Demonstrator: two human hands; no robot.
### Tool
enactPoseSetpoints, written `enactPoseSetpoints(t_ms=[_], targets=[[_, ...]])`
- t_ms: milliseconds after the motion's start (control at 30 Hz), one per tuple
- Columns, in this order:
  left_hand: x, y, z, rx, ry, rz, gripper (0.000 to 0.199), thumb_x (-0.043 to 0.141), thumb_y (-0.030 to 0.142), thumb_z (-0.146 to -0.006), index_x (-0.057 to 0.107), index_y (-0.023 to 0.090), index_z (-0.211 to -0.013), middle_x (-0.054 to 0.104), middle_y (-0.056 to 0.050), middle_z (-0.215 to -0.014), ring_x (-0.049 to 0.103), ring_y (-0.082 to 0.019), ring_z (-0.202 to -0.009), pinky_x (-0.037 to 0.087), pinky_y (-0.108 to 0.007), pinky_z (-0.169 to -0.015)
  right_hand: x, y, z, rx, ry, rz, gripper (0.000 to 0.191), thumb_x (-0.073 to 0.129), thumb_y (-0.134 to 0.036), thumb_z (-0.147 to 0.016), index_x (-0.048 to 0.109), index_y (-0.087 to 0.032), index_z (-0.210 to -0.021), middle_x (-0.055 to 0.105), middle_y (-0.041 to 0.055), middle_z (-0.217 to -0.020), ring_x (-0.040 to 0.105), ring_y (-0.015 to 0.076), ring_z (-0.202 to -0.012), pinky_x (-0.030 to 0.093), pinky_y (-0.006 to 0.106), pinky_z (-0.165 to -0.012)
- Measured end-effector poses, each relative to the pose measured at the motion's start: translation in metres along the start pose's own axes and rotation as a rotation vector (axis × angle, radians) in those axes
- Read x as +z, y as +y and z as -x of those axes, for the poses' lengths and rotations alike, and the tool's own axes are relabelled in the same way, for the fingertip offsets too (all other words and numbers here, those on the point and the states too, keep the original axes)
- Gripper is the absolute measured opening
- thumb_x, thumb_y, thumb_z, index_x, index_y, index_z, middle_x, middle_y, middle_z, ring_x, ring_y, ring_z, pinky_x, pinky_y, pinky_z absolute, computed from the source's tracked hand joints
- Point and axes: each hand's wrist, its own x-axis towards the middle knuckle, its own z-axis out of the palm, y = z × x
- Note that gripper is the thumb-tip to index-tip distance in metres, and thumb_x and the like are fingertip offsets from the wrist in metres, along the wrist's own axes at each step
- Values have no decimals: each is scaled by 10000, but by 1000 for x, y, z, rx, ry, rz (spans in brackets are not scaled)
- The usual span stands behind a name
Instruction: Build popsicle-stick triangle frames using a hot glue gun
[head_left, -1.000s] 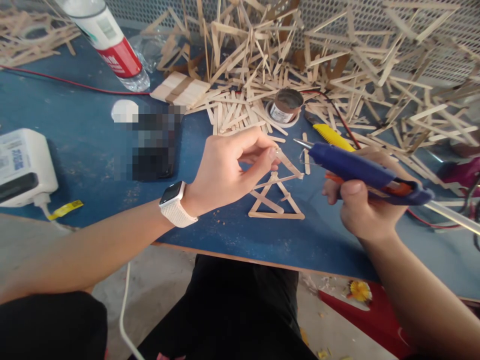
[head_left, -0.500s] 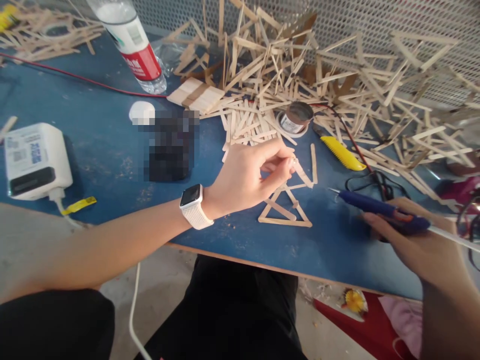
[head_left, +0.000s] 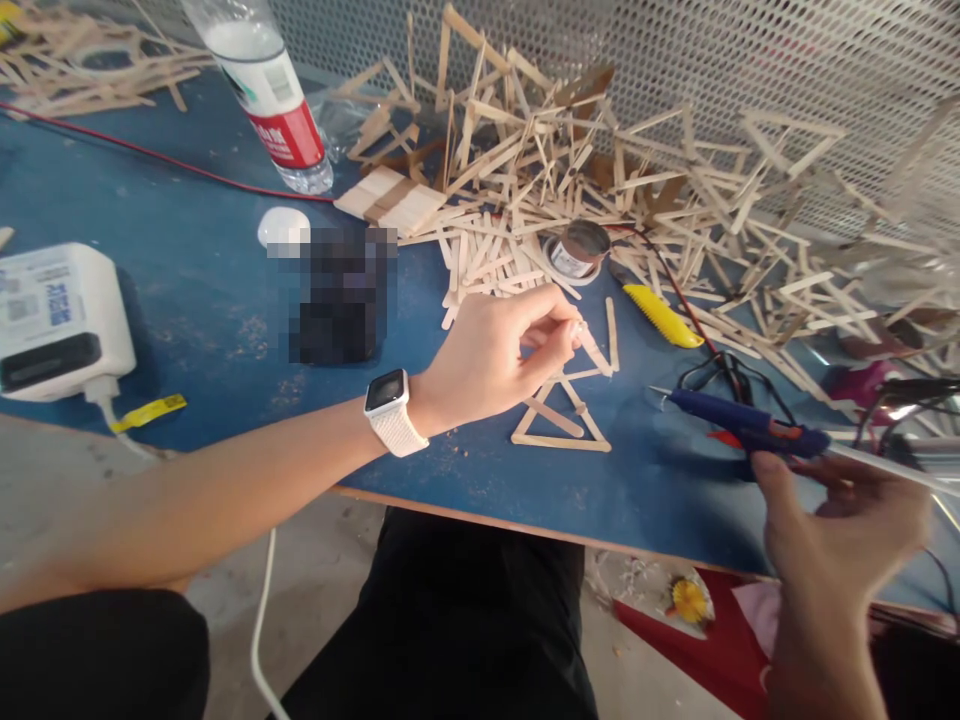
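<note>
My left hand (head_left: 502,340), with a watch at its wrist, pinches the end of a craft stick (head_left: 598,352) between thumb and fingers. Just beyond the stick's lower end, another stick (head_left: 612,335) lies on the table. Below the hand is a triangle of craft sticks (head_left: 562,441) with one more stick across its inside; the hand partly covers its top. On the right, my right hand (head_left: 844,510) has its thumb and fingers at the rear of a blue hot glue gun (head_left: 750,422), whose nozzle points left. A white glue stick (head_left: 881,465) protrudes from its back.
Behind lie a large heap of craft sticks (head_left: 487,260), a small round tin (head_left: 581,248) and a yellow utility knife (head_left: 664,315). A water bottle (head_left: 281,120), a bundle of sticks (head_left: 390,195) and a white charger (head_left: 67,320) stand left. Cables (head_left: 724,375) run near the glue gun.
My right hand has shifted back and down toward its wrist side, with its grip on the glue gun looser. The left hand still pinches the stick. The view has turned slightly right.
</note>
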Motion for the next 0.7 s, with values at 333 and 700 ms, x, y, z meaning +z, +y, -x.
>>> enactPoseSetpoints(t_ms=[333, 700], targets=[[0, 2, 0, -16, -6, -11, 173, 629, 196, -1090, 715, 146, -948, 838, -34, -907, 828, -104, -799, 669, -161, -751, 9, -114, 20, -905, -294, -142, 253, 883, -48, -728, 706, -228, -748, 665, -32, -646, 618, 157, -524, 473, 311, -460], [0, 7, -1, -70, -2, -57, 103, 662, 159, -1058, 746, 162, -998, 859, -16, -958, 837, -121, -847, 674, -182, -808, 119, -165, 3, -690, -724, -396, 310, 791, -277, -936, 723, -241, -1236, 802, 59, -1140, 774, 251, -1045, 630, 430, -932]])
